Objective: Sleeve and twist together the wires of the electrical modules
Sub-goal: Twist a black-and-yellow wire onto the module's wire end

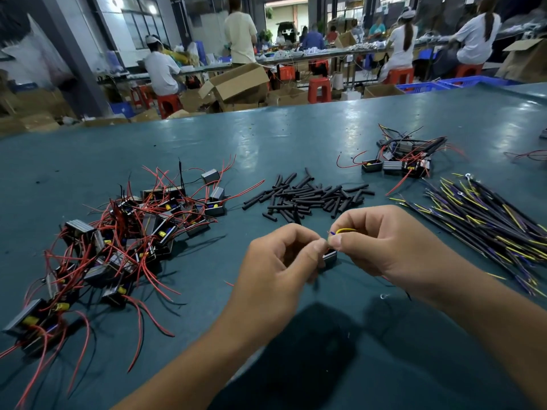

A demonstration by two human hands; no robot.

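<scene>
Above the green table [296, 137], my left hand [281, 258] and my right hand [384, 241] meet fingertip to fingertip. Between them hangs a small black electrical module [330, 258], partly hidden by my fingers. My right hand pinches a yellow wire [346, 231] with a purple strand beside it. My left thumb and forefinger pinch the wire ends where they meet the right fingertips. The joint itself is too small to make out.
A tangle of modules with red wires [124, 241] lies at the left. Black sleeve pieces [307, 196] lie scattered ahead of my hands. Yellow-and-purple wire harnesses [485, 220] fan out at the right. A smaller group of modules [405, 161] sits at the far right. People work at benches beyond.
</scene>
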